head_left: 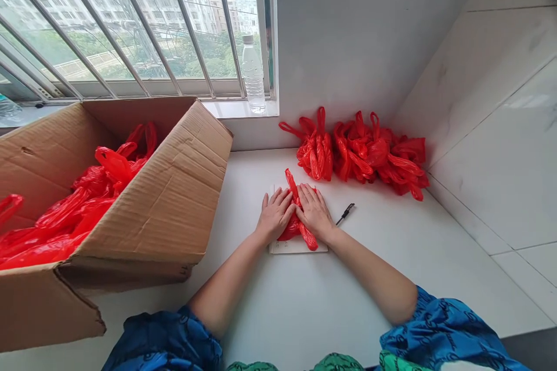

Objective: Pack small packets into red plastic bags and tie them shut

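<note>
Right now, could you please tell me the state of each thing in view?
Red bag under the hands, crumpled
Left hand, open, palm down
Right hand, open, palm down
White pad, partly covered
Pen, lying down
Row of red bags, bunched up
Cardboard box, open, holding red bags
Bottle, upright, capped

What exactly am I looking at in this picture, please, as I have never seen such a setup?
There is no machine here, just a person's two bare hands, seen by a camera worn on the head. The left hand and right hand rest flat on a red plastic bag, rather than clutching it. Beneath is what looks like a notepad on a white tabletop. A black pen lies beside it. More red carrier bags sit near the wall; a cardboard box on the left holds others.
</note>
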Demonstrator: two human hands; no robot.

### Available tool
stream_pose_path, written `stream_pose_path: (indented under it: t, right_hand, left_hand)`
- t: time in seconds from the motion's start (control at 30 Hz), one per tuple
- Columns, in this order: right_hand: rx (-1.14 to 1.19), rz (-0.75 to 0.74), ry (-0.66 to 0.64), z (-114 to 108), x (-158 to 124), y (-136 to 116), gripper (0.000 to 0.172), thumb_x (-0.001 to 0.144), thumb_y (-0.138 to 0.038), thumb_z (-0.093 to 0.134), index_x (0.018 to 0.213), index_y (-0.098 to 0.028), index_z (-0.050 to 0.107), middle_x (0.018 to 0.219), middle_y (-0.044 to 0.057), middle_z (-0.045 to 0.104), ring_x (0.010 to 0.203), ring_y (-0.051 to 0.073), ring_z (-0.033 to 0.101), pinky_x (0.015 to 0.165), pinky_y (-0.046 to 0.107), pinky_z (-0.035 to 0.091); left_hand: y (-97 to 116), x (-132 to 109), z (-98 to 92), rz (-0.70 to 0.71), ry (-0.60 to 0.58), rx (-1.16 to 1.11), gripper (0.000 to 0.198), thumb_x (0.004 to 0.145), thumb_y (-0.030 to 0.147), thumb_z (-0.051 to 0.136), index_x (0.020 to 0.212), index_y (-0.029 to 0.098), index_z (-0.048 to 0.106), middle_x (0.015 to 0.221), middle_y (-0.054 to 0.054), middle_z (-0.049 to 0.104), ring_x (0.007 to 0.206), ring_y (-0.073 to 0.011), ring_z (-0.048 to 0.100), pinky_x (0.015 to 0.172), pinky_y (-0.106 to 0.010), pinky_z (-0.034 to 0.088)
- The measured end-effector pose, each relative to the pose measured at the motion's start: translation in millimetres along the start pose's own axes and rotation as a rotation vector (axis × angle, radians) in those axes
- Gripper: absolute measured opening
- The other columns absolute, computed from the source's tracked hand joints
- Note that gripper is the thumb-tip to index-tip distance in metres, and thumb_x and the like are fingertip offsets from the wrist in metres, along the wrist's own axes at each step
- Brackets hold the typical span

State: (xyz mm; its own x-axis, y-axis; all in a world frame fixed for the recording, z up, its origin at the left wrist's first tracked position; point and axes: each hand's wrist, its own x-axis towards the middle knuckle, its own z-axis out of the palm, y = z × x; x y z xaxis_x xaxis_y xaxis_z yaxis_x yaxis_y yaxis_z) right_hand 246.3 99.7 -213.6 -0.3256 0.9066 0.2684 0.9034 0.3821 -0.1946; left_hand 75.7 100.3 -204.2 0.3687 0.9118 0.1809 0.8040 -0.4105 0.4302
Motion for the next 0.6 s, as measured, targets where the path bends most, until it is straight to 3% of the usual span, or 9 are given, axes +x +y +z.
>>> stream_pose_path:
  t: [0.1, 0.2, 0.3, 0.47, 0.6]
  right_hand:
    - [0.032, 0.025, 0.012, -0.3, -1.5, -3.5, 0.065, 0.103, -0.046, 0.026, 0.155, -0.007, 0.026, 0.162, 0.013, 0.025, 0.151, 0.025, 0.017, 0.124, 0.048, 0.010]
    - [0.204, 0.019, 0.037, -8.9, -2.4, -3.4, 0.065, 0.103, -0.048, 0.027, 0.153, -0.008, 0.031, 0.160, 0.015, 0.029, 0.150, 0.025, 0.021, 0.124, 0.050, 0.012]
    - [0.508, 0.028, 0.220, -34.5, 0.7, 0.8, 0.056, 0.103, -0.048, 0.029, 0.145, -0.015, 0.046, 0.152, 0.014, 0.044, 0.143, 0.024, 0.036, 0.121, 0.050, 0.023]
    - [1.015, -0.027, 0.666, -119.7, 11.2, 6.4, 0.034, 0.101, -0.041, 0.041, 0.116, -0.022, 0.065, 0.118, 0.008, 0.067, 0.115, 0.021, 0.061, 0.103, 0.043, 0.047]
    - [1.235, -0.116, 1.090, -199.1, -0.9, 13.0, 0.032, 0.100, -0.036, 0.041, 0.098, -0.020, 0.070, 0.092, 0.005, 0.069, 0.086, 0.019, 0.068, 0.087, 0.041, 0.053]
  left_hand:
    - [0.6, -0.5, -0.7, -0.008, 0.085, -0.119, 0.044, 0.103, 0.041, 0.032, 0.142, 0.029, 0.049, 0.151, -0.002, 0.047, 0.146, -0.0228, 0.031, 0.123, -0.053, 0.010]
    - [2.0, -4.7, -7.7, -0.042, 0.171, -0.174, 0.044, 0.105, 0.037, 0.026, 0.139, 0.025, 0.051, 0.145, -0.004, 0.052, 0.139, -0.0186, 0.041, 0.120, -0.044, 0.024]
    - [6.7, -12.5, -19.5, -0.105, 0.257, -0.164, 0.046, 0.105, 0.033, 0.020, 0.131, 0.020, 0.056, 0.134, -0.008, 0.057, 0.128, -0.0177, 0.050, 0.109, -0.036, 0.040]
    - [32.1, -16.5, -36.2, -0.136, 0.241, -0.092, 0.036, 0.101, 0.044, 0.038, 0.108, 0.023, 0.067, 0.102, -0.006, 0.067, 0.100, -0.0209, 0.060, 0.089, -0.034, 0.048]
    - [54.5, -3.7, -38.5, -0.126, 0.112, 0.047, 0.049, 0.088, 0.060, 0.056, 0.122, 0.025, 0.061, 0.104, -0.008, 0.065, 0.102, -0.0279, 0.061, 0.086, -0.039, 0.047]
